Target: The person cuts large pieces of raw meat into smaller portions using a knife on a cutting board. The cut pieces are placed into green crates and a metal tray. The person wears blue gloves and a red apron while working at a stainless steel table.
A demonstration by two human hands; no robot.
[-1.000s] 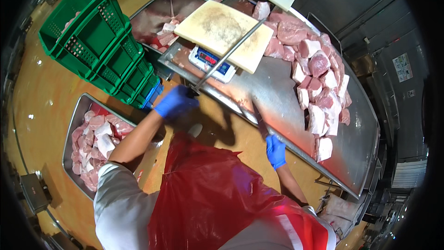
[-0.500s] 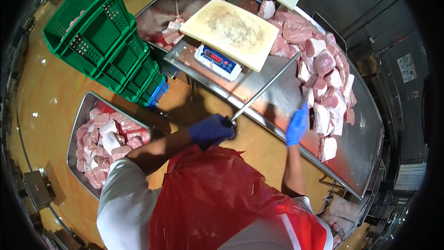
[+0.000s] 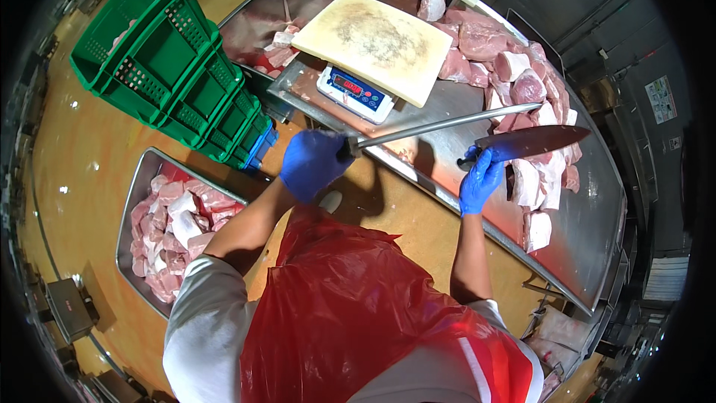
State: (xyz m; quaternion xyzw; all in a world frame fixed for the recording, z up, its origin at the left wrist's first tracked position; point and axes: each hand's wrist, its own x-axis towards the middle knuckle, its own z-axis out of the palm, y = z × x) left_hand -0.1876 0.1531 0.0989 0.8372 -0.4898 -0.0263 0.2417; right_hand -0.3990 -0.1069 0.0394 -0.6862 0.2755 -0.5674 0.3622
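My left hand (image 3: 315, 166), in a blue glove, is closed around the handle of a honing steel (image 3: 440, 127). Its long grey rod points right, over the metal table. My right hand (image 3: 481, 183), also gloved in blue, grips a broad-bladed knife (image 3: 541, 142) by its dark handle, the blade pointing right. In the picture the rod lies just beyond the blade, with a gap between them. Behind and under the knife, a heap of pale pink meat chunks (image 3: 529, 179), some with white fat, covers the table's right part.
A cream cutting board (image 3: 377, 45) rests on a blue-and-white scale (image 3: 356, 94) on the metal table (image 3: 570, 242). Green crates (image 3: 160, 67) are stacked at left. Below them stands a metal tub (image 3: 121, 239) of cut meat. Another metal bin (image 3: 253, 4) adjoins the table's far-left end.
A knife is now in my right hand, which was by the meat without a visible knife. My left hand has risen leftward, and the honing steel has swung to a flatter angle.
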